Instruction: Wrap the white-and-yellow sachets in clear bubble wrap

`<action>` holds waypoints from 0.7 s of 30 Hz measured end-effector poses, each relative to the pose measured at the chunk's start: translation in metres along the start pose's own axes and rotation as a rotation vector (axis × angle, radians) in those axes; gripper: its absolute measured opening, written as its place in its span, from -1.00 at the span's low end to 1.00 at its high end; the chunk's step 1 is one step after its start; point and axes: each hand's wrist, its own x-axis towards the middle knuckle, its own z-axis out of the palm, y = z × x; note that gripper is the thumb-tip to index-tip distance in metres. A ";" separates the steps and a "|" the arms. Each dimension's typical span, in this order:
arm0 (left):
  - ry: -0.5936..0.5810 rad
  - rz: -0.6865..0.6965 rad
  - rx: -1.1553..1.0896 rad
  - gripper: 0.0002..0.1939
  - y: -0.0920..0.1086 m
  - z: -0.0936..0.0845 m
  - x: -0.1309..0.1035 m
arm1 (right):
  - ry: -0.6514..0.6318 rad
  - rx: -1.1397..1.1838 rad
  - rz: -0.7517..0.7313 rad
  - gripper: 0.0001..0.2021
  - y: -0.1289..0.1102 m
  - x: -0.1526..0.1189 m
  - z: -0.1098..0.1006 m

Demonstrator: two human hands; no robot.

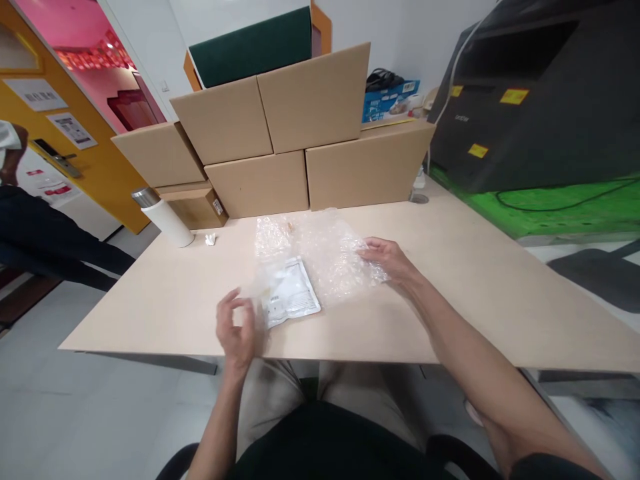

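A clear sheet of bubble wrap point(333, 250) lies spread on the table in front of me. On it, toward its near left part, rests a flat white pouch point(294, 292) with fine print, partly under a blurred fold of the wrap. My right hand point(387, 259) pinches the right edge of the sheet between thumb and fingers. At the left, my left hand point(236, 327) is curled, with its fingers closed at the lifted left flap of the wrap. That flap is smeared by motion, and the exact grip is hard to make out.
Cardboard boxes point(257, 185) are stacked along the table's back, with a dark green box point(253, 50) on top. A white bottle point(167, 221) and a crumpled white scrap point(211, 239) stand at back left. A large black machine point(535, 107) is at right. Another person point(45, 227) stands at far left.
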 end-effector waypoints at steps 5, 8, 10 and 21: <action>0.188 -0.406 0.007 -0.57 -0.042 -0.041 0.000 | 0.006 -0.005 0.047 -0.65 -0.002 -0.001 0.000; 0.231 -0.195 0.257 -0.52 -0.035 -0.050 -0.008 | 0.013 -0.027 0.060 -0.66 0.001 -0.001 -0.001; 0.130 -0.022 0.388 -0.75 -0.019 -0.044 -0.012 | 0.026 -0.047 0.073 -0.66 0.003 0.000 -0.002; -0.397 -0.227 0.267 -0.76 0.014 0.008 -0.004 | 0.067 -0.191 0.088 -0.69 0.014 0.005 -0.009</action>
